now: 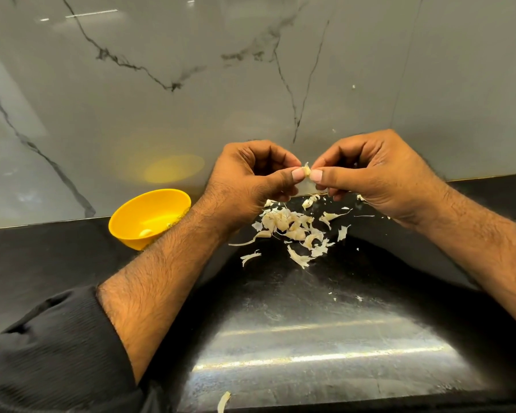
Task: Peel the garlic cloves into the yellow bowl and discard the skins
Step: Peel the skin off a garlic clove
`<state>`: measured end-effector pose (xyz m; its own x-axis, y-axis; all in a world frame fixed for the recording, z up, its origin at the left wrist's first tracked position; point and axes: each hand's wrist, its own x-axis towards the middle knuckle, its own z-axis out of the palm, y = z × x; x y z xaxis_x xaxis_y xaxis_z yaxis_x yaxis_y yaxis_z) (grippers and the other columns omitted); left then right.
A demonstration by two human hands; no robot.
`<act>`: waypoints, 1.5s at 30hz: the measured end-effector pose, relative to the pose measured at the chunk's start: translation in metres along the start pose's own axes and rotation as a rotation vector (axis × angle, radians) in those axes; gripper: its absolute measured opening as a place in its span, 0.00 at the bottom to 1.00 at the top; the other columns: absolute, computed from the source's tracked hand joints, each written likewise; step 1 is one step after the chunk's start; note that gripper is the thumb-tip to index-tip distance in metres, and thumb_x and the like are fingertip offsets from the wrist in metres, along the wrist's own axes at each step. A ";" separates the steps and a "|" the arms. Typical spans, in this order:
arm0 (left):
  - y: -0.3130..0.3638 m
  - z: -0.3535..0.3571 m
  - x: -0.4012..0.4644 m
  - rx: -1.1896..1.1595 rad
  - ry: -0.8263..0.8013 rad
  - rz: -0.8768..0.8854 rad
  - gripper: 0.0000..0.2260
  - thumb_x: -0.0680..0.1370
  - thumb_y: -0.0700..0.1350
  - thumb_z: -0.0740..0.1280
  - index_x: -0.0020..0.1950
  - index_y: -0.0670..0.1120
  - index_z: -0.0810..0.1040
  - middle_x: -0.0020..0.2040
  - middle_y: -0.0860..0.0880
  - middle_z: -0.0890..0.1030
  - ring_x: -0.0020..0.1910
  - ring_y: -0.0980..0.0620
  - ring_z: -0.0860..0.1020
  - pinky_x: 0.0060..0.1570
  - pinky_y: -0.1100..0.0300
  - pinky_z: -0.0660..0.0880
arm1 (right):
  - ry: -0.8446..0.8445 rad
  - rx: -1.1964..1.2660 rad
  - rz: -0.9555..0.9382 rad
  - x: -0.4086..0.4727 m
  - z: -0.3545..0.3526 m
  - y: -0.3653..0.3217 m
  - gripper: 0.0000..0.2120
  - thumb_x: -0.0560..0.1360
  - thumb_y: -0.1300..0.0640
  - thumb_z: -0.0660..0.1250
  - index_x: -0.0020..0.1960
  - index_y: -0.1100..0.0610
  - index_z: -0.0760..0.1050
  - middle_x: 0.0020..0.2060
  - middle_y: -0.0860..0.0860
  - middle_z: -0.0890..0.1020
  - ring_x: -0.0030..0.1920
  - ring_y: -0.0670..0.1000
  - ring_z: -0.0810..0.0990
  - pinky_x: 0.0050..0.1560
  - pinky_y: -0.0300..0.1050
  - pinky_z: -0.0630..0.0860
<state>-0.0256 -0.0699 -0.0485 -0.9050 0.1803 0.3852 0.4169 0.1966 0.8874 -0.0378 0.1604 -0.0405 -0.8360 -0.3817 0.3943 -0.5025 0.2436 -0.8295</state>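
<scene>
Inside yellow bowl [137,216]: one peeled clove [145,232]

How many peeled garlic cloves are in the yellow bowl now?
1. A single peeled clove lies at the bottom of the yellow bowl, near its front wall. The left forearm covers the bowl's right edge, so another clove may be hidden there.
</scene>
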 end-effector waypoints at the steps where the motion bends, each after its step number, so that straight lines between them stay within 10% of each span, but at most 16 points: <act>1: 0.000 0.000 0.000 0.008 -0.012 -0.007 0.07 0.78 0.37 0.76 0.53 0.37 0.84 0.43 0.42 0.88 0.41 0.45 0.86 0.45 0.50 0.86 | 0.005 -0.001 -0.008 0.000 0.000 0.000 0.07 0.75 0.57 0.77 0.51 0.59 0.87 0.40 0.56 0.87 0.38 0.52 0.84 0.41 0.44 0.84; 20: -0.004 0.006 -0.001 0.370 -0.030 0.162 0.02 0.80 0.42 0.76 0.52 0.45 0.87 0.42 0.52 0.87 0.42 0.53 0.86 0.46 0.53 0.86 | 0.002 -0.275 0.010 0.002 0.001 0.000 0.05 0.79 0.54 0.73 0.46 0.51 0.86 0.36 0.51 0.87 0.38 0.54 0.86 0.43 0.50 0.85; 26: -0.003 0.006 -0.001 0.355 -0.086 0.140 0.03 0.80 0.41 0.75 0.53 0.44 0.86 0.42 0.49 0.87 0.41 0.52 0.87 0.46 0.55 0.86 | -0.030 -0.349 -0.013 0.003 0.002 0.001 0.05 0.79 0.55 0.73 0.44 0.50 0.85 0.33 0.50 0.84 0.32 0.47 0.80 0.33 0.38 0.78; 45: 0.000 0.011 -0.002 0.308 0.048 0.176 0.07 0.77 0.45 0.79 0.51 0.45 0.86 0.42 0.51 0.87 0.40 0.54 0.85 0.41 0.62 0.82 | 0.019 0.180 0.204 0.005 0.007 0.006 0.06 0.79 0.64 0.71 0.50 0.68 0.83 0.32 0.53 0.80 0.31 0.47 0.75 0.40 0.50 0.78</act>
<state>-0.0226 -0.0599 -0.0522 -0.8167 0.1928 0.5438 0.5663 0.4488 0.6913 -0.0435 0.1539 -0.0467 -0.9207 -0.3240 0.2176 -0.2774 0.1509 -0.9488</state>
